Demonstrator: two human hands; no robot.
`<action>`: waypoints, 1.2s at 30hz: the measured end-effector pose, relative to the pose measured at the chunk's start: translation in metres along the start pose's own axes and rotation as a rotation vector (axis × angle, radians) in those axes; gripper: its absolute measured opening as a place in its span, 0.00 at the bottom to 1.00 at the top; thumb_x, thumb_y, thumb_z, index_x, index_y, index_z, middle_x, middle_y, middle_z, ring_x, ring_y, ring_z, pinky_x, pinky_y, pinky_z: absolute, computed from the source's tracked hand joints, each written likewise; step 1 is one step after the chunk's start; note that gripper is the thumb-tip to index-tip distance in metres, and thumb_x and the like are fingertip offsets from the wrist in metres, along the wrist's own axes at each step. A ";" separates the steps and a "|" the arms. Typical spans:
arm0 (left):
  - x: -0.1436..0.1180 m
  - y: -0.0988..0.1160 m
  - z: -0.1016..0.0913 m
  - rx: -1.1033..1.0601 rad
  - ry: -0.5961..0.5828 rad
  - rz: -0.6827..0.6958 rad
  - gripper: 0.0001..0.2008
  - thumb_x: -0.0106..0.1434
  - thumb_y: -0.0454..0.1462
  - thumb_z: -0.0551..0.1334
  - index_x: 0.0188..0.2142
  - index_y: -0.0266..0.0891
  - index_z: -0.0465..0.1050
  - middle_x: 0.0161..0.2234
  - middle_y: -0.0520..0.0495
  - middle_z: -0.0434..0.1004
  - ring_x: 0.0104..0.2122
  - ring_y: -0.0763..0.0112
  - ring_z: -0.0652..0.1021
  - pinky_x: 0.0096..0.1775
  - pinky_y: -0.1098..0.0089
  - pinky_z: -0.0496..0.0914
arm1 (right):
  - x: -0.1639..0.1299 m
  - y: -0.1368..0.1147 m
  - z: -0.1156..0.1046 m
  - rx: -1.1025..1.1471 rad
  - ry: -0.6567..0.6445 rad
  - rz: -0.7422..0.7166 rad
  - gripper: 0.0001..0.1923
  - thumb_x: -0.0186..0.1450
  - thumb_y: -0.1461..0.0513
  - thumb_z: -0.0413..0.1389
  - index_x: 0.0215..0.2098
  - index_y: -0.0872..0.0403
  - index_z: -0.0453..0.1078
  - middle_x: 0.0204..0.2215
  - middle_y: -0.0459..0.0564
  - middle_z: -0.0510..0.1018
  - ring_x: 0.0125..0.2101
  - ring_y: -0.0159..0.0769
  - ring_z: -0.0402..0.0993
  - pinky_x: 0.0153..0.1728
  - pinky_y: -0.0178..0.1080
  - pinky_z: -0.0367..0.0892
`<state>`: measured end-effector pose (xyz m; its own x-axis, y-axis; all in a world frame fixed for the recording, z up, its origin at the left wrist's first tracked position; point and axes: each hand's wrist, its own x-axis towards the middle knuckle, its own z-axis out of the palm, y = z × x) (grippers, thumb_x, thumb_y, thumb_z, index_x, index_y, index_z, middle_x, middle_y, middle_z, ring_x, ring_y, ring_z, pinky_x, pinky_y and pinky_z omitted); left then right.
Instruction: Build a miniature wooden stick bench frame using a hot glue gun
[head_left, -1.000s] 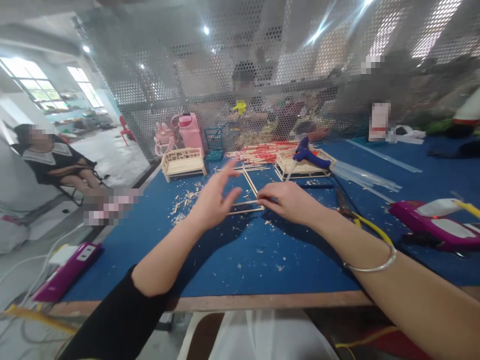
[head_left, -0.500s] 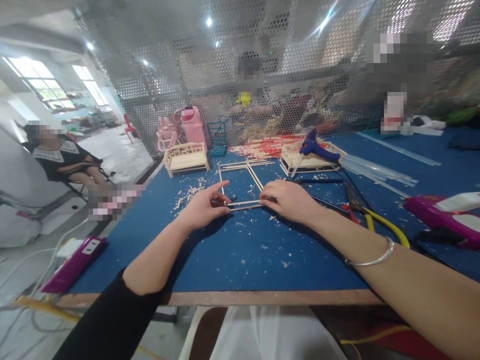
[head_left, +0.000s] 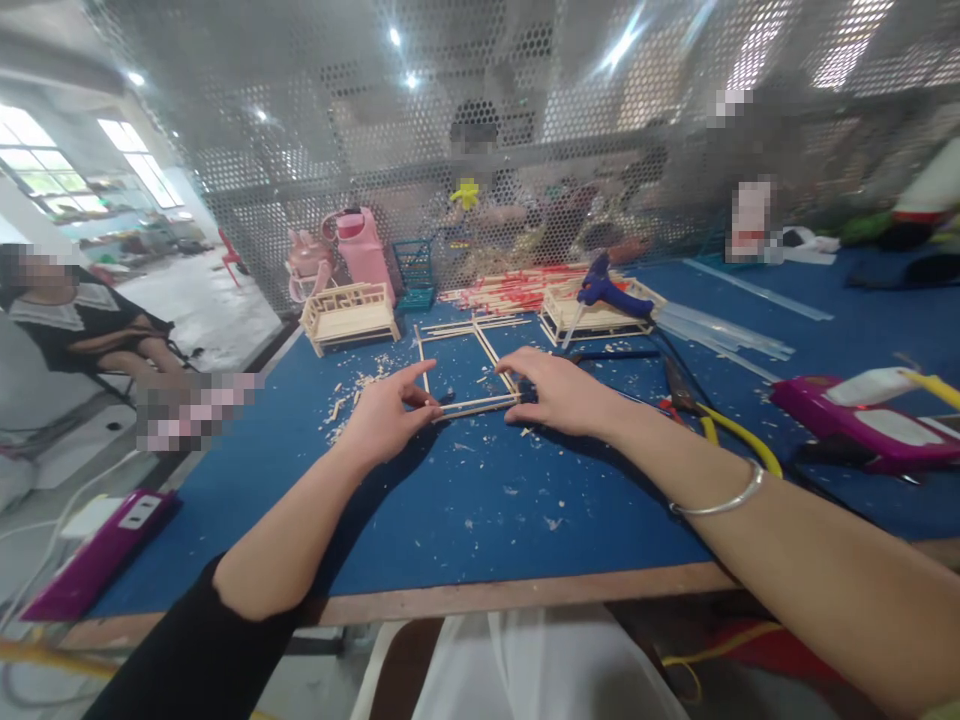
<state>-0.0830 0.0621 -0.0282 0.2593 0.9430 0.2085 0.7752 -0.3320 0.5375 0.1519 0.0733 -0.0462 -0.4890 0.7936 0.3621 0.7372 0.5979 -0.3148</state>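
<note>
A rectangular frame of thin wooden sticks (head_left: 478,405) lies on the blue tabletop in front of me. My left hand (head_left: 384,412) pinches the left end of its near stick between thumb and fingers, the index finger stretched out above. At the near right corner is my right hand (head_left: 559,392), its thumb and index finger parted around the stick ends. Whether a fingertip still touches the sticks there, I cannot tell. Small wood chips (head_left: 352,395) are scattered beside the left hand.
Behind stand a small wooden bench (head_left: 350,312) and another stick piece (head_left: 559,322) with a blue glue gun (head_left: 611,292) on it. Red-and-natural sticks (head_left: 510,290) are piled between. Yellow-handled pliers (head_left: 739,435), clear glue sticks (head_left: 727,335) and a purple power strip (head_left: 847,425) lie right. A person sits left.
My right hand has loosened its pinch at the near right corner, and its index finger has lifted from the thumb. The left hand keeps its pinch. The view has shifted slightly right.
</note>
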 end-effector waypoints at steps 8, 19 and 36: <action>0.001 -0.004 0.000 0.019 0.025 0.004 0.29 0.54 0.38 0.63 0.56 0.39 0.65 0.31 0.51 0.82 0.31 0.68 0.78 0.39 0.70 0.70 | -0.002 0.002 -0.014 0.208 -0.065 0.191 0.06 0.54 0.68 0.58 0.30 0.53 0.68 0.25 0.43 0.75 0.27 0.31 0.71 0.31 0.35 0.64; 0.001 -0.006 0.001 -0.037 -0.036 0.040 0.31 0.52 0.38 0.63 0.57 0.36 0.64 0.32 0.49 0.81 0.33 0.66 0.78 0.44 0.65 0.69 | 0.000 0.003 -0.008 0.165 -0.018 0.179 0.00 0.56 0.65 0.57 0.28 0.54 0.70 0.24 0.44 0.76 0.26 0.30 0.69 0.29 0.33 0.61; -0.002 -0.014 0.005 0.024 -0.049 0.101 0.28 0.56 0.37 0.60 0.57 0.39 0.63 0.34 0.49 0.80 0.34 0.68 0.78 0.44 0.66 0.69 | -0.002 0.001 -0.006 0.144 -0.028 0.166 0.02 0.60 0.63 0.55 0.32 0.53 0.69 0.27 0.46 0.77 0.28 0.33 0.71 0.31 0.35 0.62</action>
<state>-0.0919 0.0648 -0.0399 0.3642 0.9050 0.2197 0.7572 -0.4251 0.4959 0.1561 0.0714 -0.0423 -0.3808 0.8842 0.2706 0.7354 0.4670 -0.4910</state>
